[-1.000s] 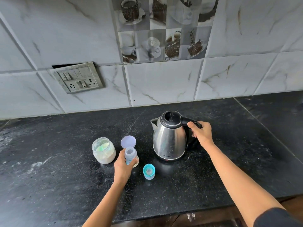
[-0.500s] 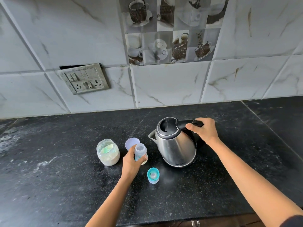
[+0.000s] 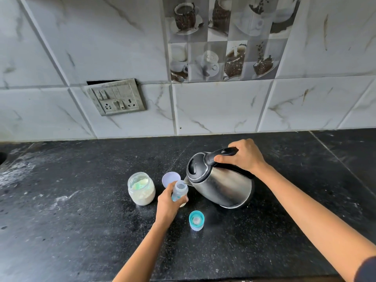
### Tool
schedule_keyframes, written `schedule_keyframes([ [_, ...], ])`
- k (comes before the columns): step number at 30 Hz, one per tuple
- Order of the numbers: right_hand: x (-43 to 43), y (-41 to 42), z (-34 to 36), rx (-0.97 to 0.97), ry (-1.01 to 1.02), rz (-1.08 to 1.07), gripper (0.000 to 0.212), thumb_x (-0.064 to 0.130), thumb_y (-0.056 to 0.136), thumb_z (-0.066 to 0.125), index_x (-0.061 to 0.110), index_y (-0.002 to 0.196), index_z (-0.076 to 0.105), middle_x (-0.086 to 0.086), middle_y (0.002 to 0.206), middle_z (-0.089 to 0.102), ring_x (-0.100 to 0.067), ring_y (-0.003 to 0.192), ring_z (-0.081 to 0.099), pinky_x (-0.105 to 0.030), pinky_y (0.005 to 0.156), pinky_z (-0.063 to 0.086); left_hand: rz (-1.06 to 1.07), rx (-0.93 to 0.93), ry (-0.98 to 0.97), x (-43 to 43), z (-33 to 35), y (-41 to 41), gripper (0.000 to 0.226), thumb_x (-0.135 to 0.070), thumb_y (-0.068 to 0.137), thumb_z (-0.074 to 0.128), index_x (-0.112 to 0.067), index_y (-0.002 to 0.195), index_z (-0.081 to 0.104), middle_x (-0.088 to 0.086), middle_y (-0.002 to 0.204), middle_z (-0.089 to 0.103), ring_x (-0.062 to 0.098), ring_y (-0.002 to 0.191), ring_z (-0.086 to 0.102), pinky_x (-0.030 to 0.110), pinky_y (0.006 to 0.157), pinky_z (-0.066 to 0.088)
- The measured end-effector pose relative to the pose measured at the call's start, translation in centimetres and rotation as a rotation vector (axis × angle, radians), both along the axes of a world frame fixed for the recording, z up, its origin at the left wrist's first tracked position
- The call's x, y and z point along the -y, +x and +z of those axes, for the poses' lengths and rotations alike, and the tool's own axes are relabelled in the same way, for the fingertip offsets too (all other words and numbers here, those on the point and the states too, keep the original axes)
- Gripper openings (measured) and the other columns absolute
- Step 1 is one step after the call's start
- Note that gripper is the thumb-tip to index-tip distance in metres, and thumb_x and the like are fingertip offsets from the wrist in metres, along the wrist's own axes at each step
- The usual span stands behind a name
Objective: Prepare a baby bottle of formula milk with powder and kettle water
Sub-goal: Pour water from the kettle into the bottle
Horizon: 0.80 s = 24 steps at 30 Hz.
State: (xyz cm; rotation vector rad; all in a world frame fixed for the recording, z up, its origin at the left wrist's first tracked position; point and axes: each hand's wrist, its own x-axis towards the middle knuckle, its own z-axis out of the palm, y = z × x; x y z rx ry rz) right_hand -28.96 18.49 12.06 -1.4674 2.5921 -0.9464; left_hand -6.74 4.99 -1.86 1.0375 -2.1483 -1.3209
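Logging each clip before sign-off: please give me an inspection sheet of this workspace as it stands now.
Surface: black stone counter, pale powdery smears at left.
Job's things: steel kettle tilted, spout at the mouth of the baby bottle; open powder jar beside it; round lid behind the bottle; teal teat cap standing apart in front.
Clutter: nothing seen.
Grippers: left hand wrapped around the bottle; right hand gripping the kettle handle.
Cables: nothing seen.
Surroundings: marble-look wall tiles, coffee-print tile, switch and socket plate.
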Motion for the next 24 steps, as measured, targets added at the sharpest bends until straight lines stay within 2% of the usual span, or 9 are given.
schedule_keyframes([
  [5, 0.7, 0.7, 0.4, -0.028, 0.036, -0.002, 0.081, 0.087, 0.047, 0.051, 0.006, 0.055, 0.056, -0.002, 0.046, 0.052, -0.019, 0.049, 0.051, -0.032, 0.049, 0.033, 0.007, -0.015, 0.016, 0.1, 0.1, 0.1, 0.052, -0.014, 0.072, 0.079, -0.039, 0.107, 0.051, -0.022, 0.093, 0.059, -0.004, 0.086, 0.055, 0.006, 0.071, 0.040],
  [8, 0.9, 0.9, 0.7, -0.040, 0.052, -0.002, 0.081, 0.088, 0.046, 0.051, 0.007, 0.055, 0.056, 0.001, 0.044, 0.050, -0.017, 0.048, 0.051, -0.032, 0.049, 0.034, 0.012, -0.030, 0.037, 0.2, 0.0, 0.1, 0.053, -0.013, 0.071, 0.080, -0.036, 0.111, 0.054, -0.022, 0.096, 0.059, -0.002, 0.089, 0.056, 0.006, 0.072, 0.039],
  [14, 1.1, 1.4, 1.3, -0.059, 0.083, 0.000, 0.081, 0.089, 0.044, 0.050, 0.009, 0.054, 0.057, 0.003, 0.044, 0.050, -0.016, 0.049, 0.052, -0.030, 0.048, 0.032, 0.022, -0.030, 0.045, 0.4, -0.9, 0.2, 0.055, -0.016, 0.068, 0.081, -0.032, 0.115, 0.057, -0.012, 0.105, 0.064, 0.009, 0.097, 0.059, 0.024, 0.083, 0.044],
  [19, 1.2, 1.4, 2.0, -0.067, 0.076, 0.014, 0.082, 0.089, 0.045, 0.052, 0.007, 0.054, 0.057, 0.004, 0.044, 0.049, -0.014, 0.046, 0.048, -0.029, 0.046, 0.029, 0.033, -0.022, 0.044, 0.4, -0.9, 0.0, 0.059, -0.015, 0.068, 0.082, -0.029, 0.119, 0.057, -0.009, 0.107, 0.063, 0.012, 0.097, 0.058, 0.025, 0.084, 0.044],
  [22, 1.2, 1.7, 2.8, -0.091, 0.083, 0.033, 0.079, 0.086, 0.048, 0.062, 0.008, 0.051, 0.053, 0.007, 0.042, 0.043, -0.013, 0.045, 0.044, -0.027, 0.045, 0.026, 0.033, -0.017, 0.040, 0.5, -1.0, 0.1, 0.060, -0.016, 0.067, 0.082, -0.029, 0.120, 0.056, -0.008, 0.108, 0.063, 0.012, 0.098, 0.058, 0.026, 0.085, 0.044],
  [24, 1.2, 1.9, 3.2, -0.112, 0.102, 0.026, 0.071, 0.077, 0.054, 0.070, 0.008, 0.051, 0.052, 0.006, 0.042, 0.041, -0.014, 0.045, 0.043, -0.028, 0.045, 0.026, 0.038, -0.016, 0.037, 0.5, -1.1, 0.1, 0.060, -0.017, 0.066, 0.082, -0.030, 0.119, 0.057, -0.009, 0.108, 0.064, 0.012, 0.098, 0.058, 0.027, 0.085, 0.045],
])
